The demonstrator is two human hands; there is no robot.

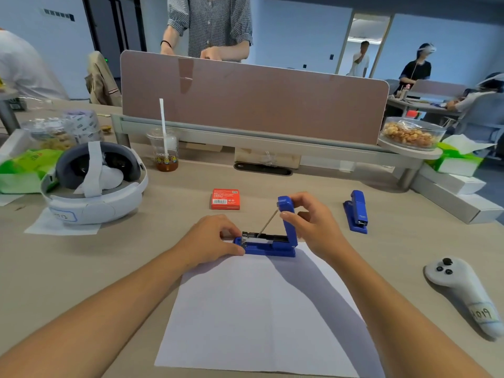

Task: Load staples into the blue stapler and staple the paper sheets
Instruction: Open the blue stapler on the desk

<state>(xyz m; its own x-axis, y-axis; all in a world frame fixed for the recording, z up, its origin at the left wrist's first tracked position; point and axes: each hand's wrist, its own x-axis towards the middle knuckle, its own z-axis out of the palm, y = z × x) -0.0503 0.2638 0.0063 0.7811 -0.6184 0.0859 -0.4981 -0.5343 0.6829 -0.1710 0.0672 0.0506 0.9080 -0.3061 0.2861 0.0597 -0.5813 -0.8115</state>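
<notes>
A blue stapler (pixel 272 248) sits at the far edge of the white paper sheets (pixel 261 315), its lid swung upright and the staple channel exposed. My right hand (pixel 313 222) grips the raised lid near its top. My left hand (pixel 212 241) pinches the front end of the stapler base, fingers at the channel's mouth. A thin spring rod runs from the lid down into the channel. A red staple box (pixel 225 199) lies shut on the desk just beyond.
A second blue stapler (pixel 356 211) lies closed to the right. A white controller (pixel 463 290) rests at the right front. A white headset (pixel 94 181) and a plastic cup (pixel 164 150) stand at the left. A desk divider (pixel 253 99) closes the back.
</notes>
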